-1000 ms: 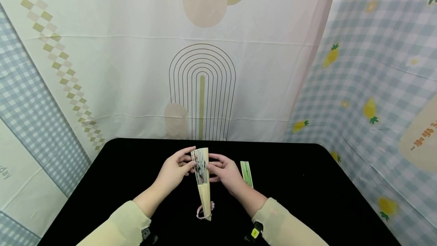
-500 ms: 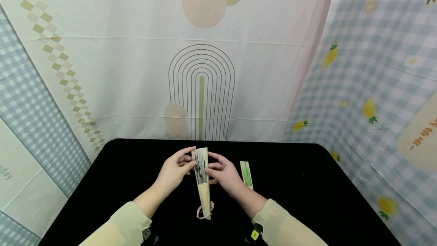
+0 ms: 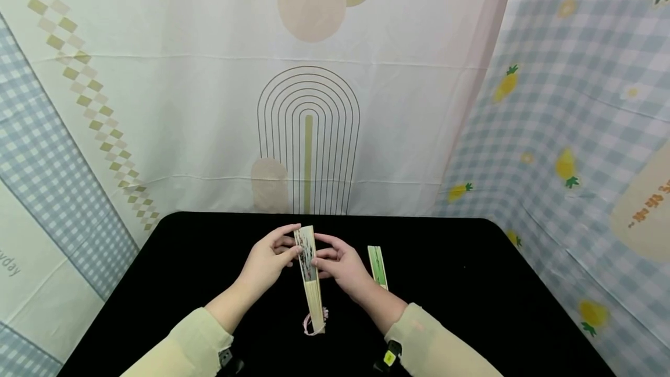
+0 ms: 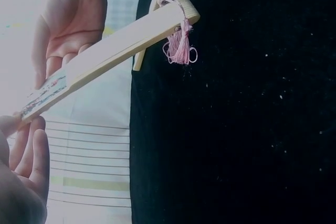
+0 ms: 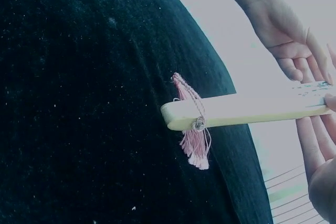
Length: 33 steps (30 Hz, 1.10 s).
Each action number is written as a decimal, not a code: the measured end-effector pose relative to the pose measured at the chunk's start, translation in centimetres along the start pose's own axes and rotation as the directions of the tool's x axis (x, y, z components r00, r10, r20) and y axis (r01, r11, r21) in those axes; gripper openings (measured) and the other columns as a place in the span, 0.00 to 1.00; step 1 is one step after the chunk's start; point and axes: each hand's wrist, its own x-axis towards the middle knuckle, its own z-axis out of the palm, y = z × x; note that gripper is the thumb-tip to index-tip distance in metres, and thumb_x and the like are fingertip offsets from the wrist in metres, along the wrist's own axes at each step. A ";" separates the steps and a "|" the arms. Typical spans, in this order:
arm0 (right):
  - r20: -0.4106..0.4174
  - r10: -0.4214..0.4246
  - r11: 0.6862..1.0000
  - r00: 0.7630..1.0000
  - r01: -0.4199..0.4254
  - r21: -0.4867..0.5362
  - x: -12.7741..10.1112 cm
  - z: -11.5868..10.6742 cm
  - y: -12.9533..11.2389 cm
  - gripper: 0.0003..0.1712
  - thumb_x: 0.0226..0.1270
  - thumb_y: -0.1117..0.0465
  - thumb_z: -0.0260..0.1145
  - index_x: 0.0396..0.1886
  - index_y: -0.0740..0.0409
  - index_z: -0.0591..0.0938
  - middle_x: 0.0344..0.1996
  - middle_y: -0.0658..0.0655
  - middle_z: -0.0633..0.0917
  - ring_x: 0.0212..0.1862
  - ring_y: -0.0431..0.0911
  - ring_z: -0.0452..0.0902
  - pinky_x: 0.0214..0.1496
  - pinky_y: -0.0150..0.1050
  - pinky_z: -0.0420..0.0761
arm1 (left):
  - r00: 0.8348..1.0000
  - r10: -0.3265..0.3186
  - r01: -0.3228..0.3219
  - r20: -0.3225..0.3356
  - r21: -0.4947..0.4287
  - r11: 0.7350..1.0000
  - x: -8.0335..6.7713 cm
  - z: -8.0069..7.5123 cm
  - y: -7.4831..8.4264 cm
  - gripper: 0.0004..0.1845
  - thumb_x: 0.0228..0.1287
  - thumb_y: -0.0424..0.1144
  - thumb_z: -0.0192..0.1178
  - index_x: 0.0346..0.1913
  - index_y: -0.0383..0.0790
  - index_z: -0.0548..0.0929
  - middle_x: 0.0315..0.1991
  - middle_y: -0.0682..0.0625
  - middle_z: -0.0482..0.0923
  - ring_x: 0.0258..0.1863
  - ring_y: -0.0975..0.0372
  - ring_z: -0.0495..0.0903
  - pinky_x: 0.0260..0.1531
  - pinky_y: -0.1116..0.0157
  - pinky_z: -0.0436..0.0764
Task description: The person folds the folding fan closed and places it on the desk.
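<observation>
Between the two hands stands a folding fan [image 3: 314, 301], folded to a narrow bundle, its painted paper end up and its bare pale ribs pointing down toward me. My left hand [image 3: 269, 256] pinches the upper left side, thumb in front. On the other side my right hand [image 3: 342, 263] holds the right edge with thumb and fingers. A pink tassel [image 5: 195, 148] and cord hang from the rivet end, seen clearly in both wrist views. In the left wrist view the fan [image 4: 126, 40] slants across, its painted tip partly covered by fingers.
A second folded fan [image 3: 377, 266] with a green paper part lies on the black table [image 3: 445, 307], partly hidden behind my right wrist. A patterned curtain [image 3: 209, 132] hangs beyond the table's far edge, and a checked one [image 3: 544, 103] at the right.
The fan has become narrower as its right edge came in toward the left. My right fingers and thumb have shifted slightly left with it; my left hand stays nearly still.
</observation>
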 end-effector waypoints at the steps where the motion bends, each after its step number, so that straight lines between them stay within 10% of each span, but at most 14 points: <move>1: -0.002 -0.001 1.000 1.000 0.001 -0.001 0.0 0.0 0.0 0.33 0.67 0.66 0.69 0.71 0.56 0.70 0.46 0.62 0.86 0.43 0.49 0.86 0.42 0.46 0.86 | 1.000 0.001 -0.001 0.001 -0.002 1.000 0.0 0.0 0.0 0.26 0.64 0.31 0.67 0.65 0.48 0.78 0.40 0.46 0.85 0.35 0.57 0.85 0.32 0.60 0.85; 33: 0.097 0.036 0.997 0.995 -0.029 -0.066 -2.1 -0.2 1.6 0.35 0.70 0.65 0.66 0.74 0.50 0.68 0.46 0.62 0.86 0.39 0.49 0.86 0.37 0.48 0.87 | 0.997 -0.029 0.028 -0.074 -0.010 1.000 1.3 -1.2 0.7 0.26 0.66 0.35 0.66 0.66 0.50 0.76 0.42 0.44 0.85 0.34 0.56 0.85 0.31 0.63 0.85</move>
